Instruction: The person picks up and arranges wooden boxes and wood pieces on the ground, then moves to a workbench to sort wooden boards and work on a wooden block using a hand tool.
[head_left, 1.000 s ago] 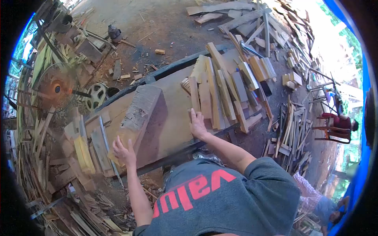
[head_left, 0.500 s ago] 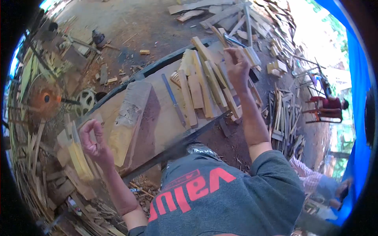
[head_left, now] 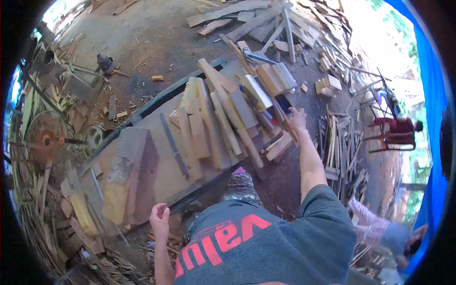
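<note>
My left hand (head_left: 160, 219) is raised beside the bench's near edge, fingers loosely bent and nothing visible in them. Toward the bench's right end, my right hand (head_left: 298, 119) reaches out with fingers apart beside a dark, flat object (head_left: 283, 103); whether it touches that object is unclear. Narrow wooden boards (head_left: 219, 118) lie side by side on the bench (head_left: 159, 183), left of my right hand. Farther left rests a large wooden block (head_left: 124, 164), rough and grey on its upper part. Between block and boards lies a thin blue-grey strip (head_left: 174, 147).
A fan (head_left: 47, 141) and a spoked wheel (head_left: 96, 138) stand left of the bench. Scrap wood (head_left: 259, 23) is heaped behind it, and sticks (head_left: 341, 147) are piled at right. A seated person (head_left: 401, 125) and another person (head_left: 387, 235) are at the right.
The view has shifted right. My right hand has moved from the boards to the bench's right end. My left hand has left the block. The thin strip now lies exposed between block and boards.
</note>
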Demonstrator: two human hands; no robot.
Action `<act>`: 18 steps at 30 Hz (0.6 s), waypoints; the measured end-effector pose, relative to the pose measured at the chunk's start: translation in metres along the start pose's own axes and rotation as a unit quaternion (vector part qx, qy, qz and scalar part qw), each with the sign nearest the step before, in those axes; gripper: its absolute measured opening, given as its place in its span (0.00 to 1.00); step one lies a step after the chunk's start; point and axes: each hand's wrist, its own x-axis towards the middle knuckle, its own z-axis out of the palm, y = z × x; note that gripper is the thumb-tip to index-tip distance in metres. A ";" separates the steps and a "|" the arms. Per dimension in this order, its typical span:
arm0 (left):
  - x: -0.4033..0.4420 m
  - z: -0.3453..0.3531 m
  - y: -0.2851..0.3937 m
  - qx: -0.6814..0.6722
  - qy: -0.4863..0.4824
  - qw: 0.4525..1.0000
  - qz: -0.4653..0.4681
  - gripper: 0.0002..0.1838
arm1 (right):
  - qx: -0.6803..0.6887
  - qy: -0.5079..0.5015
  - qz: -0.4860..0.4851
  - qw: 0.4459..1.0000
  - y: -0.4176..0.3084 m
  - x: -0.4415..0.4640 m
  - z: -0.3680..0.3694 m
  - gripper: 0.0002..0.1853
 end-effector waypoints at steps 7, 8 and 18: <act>0.011 0.198 0.090 0.017 -0.116 0.992 0.050 0.13 | -0.019 -0.004 -0.226 0.974 0.050 0.045 0.005 0.09; 0.015 0.222 0.109 0.043 -0.133 0.985 0.097 0.15 | 0.042 0.034 -0.258 0.965 0.043 0.038 -0.009 0.08; 0.004 0.321 0.195 0.074 0.026 0.928 0.365 0.38 | 0.369 -0.335 -0.358 0.790 -0.119 -0.102 -0.180 0.11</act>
